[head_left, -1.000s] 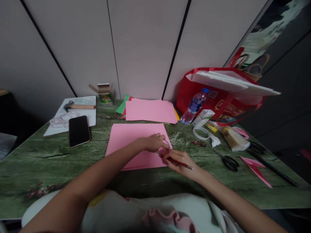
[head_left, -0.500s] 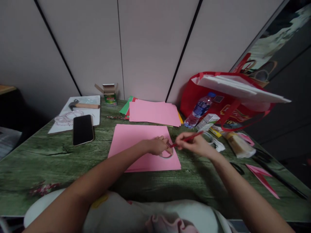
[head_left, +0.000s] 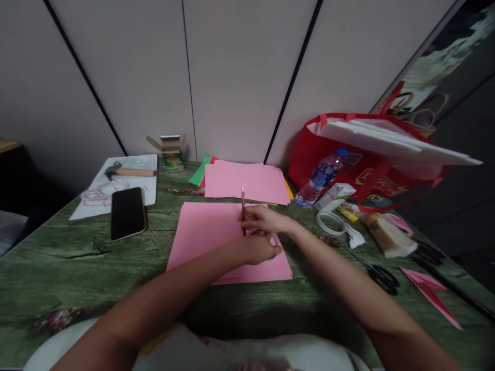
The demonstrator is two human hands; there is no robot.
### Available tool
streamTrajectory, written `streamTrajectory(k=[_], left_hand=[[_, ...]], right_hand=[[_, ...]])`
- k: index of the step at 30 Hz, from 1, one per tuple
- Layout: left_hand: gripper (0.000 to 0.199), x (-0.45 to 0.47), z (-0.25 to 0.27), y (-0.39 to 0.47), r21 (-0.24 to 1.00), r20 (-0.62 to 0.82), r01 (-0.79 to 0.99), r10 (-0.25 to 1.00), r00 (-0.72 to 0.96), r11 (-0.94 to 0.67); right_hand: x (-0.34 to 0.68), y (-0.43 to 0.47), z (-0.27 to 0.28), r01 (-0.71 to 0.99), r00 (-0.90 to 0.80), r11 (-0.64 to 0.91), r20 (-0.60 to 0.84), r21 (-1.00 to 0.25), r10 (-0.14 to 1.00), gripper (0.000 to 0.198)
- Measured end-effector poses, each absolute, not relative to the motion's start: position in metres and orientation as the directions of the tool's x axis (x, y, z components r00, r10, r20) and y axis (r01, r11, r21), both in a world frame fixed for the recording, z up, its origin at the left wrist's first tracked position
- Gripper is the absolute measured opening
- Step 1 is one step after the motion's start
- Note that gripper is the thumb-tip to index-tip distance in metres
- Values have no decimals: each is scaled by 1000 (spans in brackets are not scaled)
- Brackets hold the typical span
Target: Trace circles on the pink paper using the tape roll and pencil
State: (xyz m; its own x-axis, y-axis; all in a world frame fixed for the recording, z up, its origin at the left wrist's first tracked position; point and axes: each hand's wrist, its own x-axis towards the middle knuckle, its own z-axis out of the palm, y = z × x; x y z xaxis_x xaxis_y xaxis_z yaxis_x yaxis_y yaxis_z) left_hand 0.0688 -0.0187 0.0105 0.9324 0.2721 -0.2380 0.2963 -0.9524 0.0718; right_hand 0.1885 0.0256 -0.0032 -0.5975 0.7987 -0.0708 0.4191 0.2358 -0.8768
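A stack of pink paper lies on the table in front of me. Over its right part, my left hand presses a small ring-shaped object against the top sheet. The thumb shows on the ring, while the other fingers are partly hidden. My right hand reaches across just beyond the left and grips a slim pencil. The pencil stands nearly upright with its top end pointing away; its lower tip is hidden behind my left hand.
More pink paper lies over coloured sheets at the back. Leftward are a phone, a hammer and a small box. Rightward are a bottle, a red bag, a white coil and scissors.
My right hand has moved left with the pencil, from right of the ring to the far side of my left hand. The pencil has swung upright. My left hand has turned around the ring.
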Motion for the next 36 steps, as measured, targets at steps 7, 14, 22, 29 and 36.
streamTrajectory(k=[7, 14, 22, 29, 36], left_hand=[[32, 69, 14, -23, 106, -284, 396, 354, 891, -912], [34, 71, 11, -23, 117, -280, 416, 372, 885, -902], [36, 68, 9, -24, 43, -279, 352, 327, 903, -935], [26, 69, -3, -22, 73, -170, 368, 352, 921, -927], [20, 63, 2, -17, 68, -126, 302, 292, 948, -951]], right_hand=[[181, 29, 4, 466, -784, 385, -170, -797, 597, 7], [177, 34, 3, 434, -841, 422, -190, -796, 507, 9], [179, 41, -2, 457, -796, 391, -172, -799, 580, 6], [194, 51, -15, 512, -637, 317, -106, -798, 763, 15], [213, 59, -39, 430, -360, 158, -9, -889, 933, 12]])
